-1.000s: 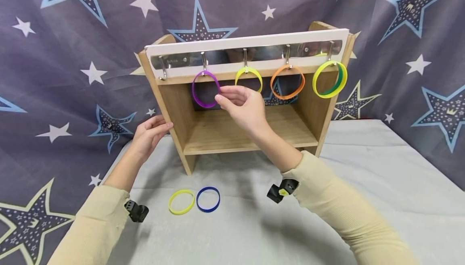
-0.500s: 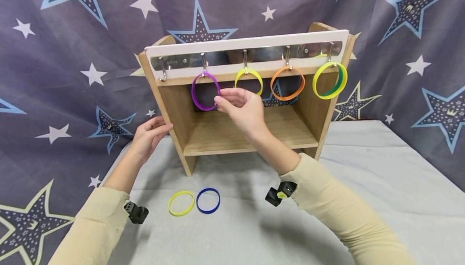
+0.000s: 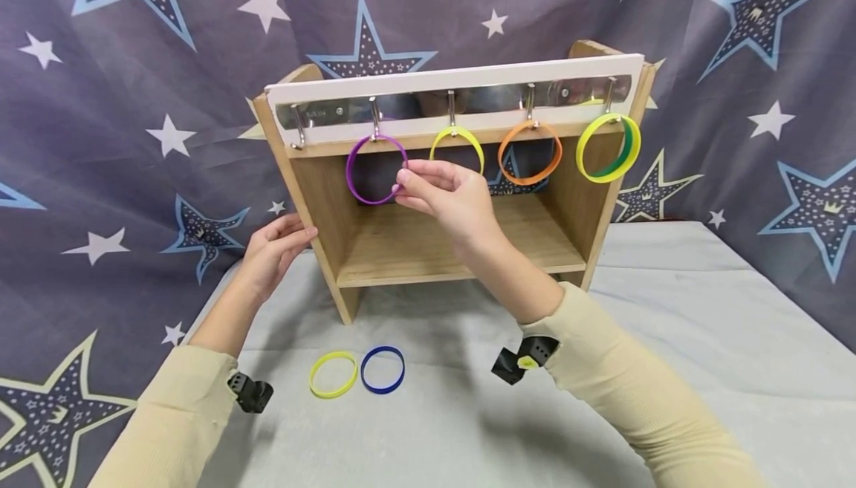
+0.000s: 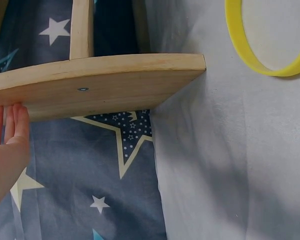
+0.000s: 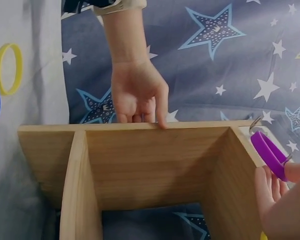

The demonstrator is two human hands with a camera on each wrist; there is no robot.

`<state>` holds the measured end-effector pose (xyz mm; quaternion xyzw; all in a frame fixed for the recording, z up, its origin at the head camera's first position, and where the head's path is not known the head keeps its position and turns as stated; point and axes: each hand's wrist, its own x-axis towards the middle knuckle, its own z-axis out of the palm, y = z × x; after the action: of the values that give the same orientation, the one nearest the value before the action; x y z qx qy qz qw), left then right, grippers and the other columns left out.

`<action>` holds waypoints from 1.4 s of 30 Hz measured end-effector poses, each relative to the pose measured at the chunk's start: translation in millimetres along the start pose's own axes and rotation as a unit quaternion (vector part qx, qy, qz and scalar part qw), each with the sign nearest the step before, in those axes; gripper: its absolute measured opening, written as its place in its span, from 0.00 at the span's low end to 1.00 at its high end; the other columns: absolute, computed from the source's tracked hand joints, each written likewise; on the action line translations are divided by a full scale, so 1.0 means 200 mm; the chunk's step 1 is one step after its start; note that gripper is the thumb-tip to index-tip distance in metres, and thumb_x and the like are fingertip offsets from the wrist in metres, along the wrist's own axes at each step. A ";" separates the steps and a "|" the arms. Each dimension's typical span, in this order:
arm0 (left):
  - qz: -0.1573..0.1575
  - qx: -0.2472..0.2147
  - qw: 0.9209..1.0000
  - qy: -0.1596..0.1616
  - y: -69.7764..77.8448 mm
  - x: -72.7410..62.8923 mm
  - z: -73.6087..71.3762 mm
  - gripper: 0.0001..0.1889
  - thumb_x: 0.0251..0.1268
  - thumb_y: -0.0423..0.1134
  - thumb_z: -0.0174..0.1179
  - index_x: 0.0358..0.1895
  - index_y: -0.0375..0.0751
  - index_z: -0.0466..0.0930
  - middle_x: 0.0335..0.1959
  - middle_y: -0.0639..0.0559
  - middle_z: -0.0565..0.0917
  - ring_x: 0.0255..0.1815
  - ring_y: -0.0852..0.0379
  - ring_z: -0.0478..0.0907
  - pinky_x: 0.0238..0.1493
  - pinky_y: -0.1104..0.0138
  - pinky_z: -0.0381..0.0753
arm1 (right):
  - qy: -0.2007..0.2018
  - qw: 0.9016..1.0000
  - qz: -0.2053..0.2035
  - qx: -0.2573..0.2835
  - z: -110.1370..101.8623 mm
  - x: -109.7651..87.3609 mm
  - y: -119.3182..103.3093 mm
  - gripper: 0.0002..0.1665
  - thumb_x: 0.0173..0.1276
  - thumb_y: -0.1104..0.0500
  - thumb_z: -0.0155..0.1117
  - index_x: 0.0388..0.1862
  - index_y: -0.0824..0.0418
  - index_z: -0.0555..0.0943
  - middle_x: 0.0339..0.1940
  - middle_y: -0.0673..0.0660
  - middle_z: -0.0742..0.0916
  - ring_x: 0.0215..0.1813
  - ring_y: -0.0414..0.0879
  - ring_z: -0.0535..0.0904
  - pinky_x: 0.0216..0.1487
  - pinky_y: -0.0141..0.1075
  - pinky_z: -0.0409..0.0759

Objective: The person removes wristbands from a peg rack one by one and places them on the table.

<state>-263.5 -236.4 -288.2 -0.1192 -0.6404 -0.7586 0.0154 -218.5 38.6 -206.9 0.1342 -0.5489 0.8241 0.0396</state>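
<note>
A purple silicone wristband (image 3: 349, 174) hangs at the second hook from the left on the hook rail (image 3: 414, 105). My right hand (image 3: 458, 202) pinches its right side between thumb and fingers; the right wrist view shows the purple band (image 5: 269, 155) at the hook too. My left hand (image 3: 270, 254) rests its straight fingers against the outer left side of the wooden shelf (image 3: 461, 243), and in the left wrist view its fingertips touch that side panel (image 4: 100, 87). A yellow wristband (image 3: 334, 374) and a blue one (image 3: 383, 370) lie on the cloth in front.
Other hooks carry a yellow wristband (image 3: 478, 148), an orange wristband (image 3: 503, 165) and, at the far right, a yellow wristband (image 3: 582, 154) with a green one (image 3: 627, 150). The leftmost hook (image 3: 299, 128) bears no band. A star-patterned curtain (image 3: 134, 198) hangs behind the shelf.
The purple wristband has turned to face forward more and its lower part has shifted slightly left, with my right fingers still on it. My left hand stays where it was.
</note>
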 end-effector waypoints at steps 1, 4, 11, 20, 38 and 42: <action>0.000 0.000 1.000 0.000 0.00 0.00 0.00 0.10 0.64 0.27 0.57 0.40 0.47 0.81 0.38 0.57 0.84 0.44 0.67 0.81 0.53 0.79 0.79 | -0.003 1.000 0.003 0.004 0.00 0.00 -0.01 0.18 0.64 0.71 0.62 0.53 0.78 0.76 0.29 0.54 0.86 0.29 0.41 0.86 0.45 0.38 0.87; -0.001 -0.003 1.000 0.000 0.00 0.00 0.00 0.10 0.64 0.27 0.57 0.40 0.47 0.82 0.38 0.57 0.84 0.44 0.67 0.81 0.54 0.79 0.79 | -0.015 1.000 0.006 0.011 0.00 -0.01 -0.02 0.19 0.65 0.70 0.61 0.53 0.78 0.76 0.29 0.53 0.86 0.30 0.40 0.86 0.46 0.38 0.87; -0.002 0.003 1.000 0.004 0.00 0.00 0.01 0.09 0.64 0.28 0.58 0.40 0.47 0.81 0.38 0.57 0.84 0.44 0.67 0.81 0.54 0.80 0.79 | -0.040 0.999 0.003 0.011 0.00 -0.04 -0.04 0.19 0.67 0.71 0.59 0.55 0.80 0.74 0.28 0.51 0.87 0.30 0.40 0.86 0.48 0.39 0.86; -0.010 0.004 1.000 0.005 0.00 -0.01 0.00 0.09 0.65 0.29 0.58 0.42 0.47 0.80 0.39 0.57 0.83 0.44 0.67 0.80 0.54 0.80 0.78 | -0.048 0.999 0.016 0.008 -0.01 -0.07 -0.02 0.19 0.67 0.71 0.58 0.56 0.79 0.74 0.30 0.51 0.86 0.31 0.40 0.85 0.51 0.41 0.85; -0.004 0.004 1.000 0.009 0.00 -0.01 0.01 0.09 0.65 0.29 0.58 0.41 0.47 0.81 0.39 0.57 0.83 0.45 0.67 0.80 0.53 0.80 0.79 | -0.046 0.999 0.015 0.020 -0.04 -0.09 0.00 0.20 0.68 0.72 0.57 0.57 0.81 0.71 0.28 0.49 0.87 0.31 0.40 0.85 0.50 0.41 0.86; -0.006 0.002 1.000 0.009 0.00 -0.01 0.01 0.09 0.64 0.29 0.58 0.40 0.48 0.81 0.39 0.57 0.84 0.45 0.67 0.81 0.53 0.80 0.79 | -0.040 0.999 0.017 0.023 -0.05 -0.10 0.00 0.21 0.68 0.72 0.56 0.57 0.81 0.71 0.28 0.49 0.87 0.30 0.40 0.85 0.49 0.40 0.86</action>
<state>-261.9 -234.9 -288.0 -0.1080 -0.6425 -0.7584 0.0170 -201.3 49.8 -216.1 0.1583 -0.5328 0.8313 0.0005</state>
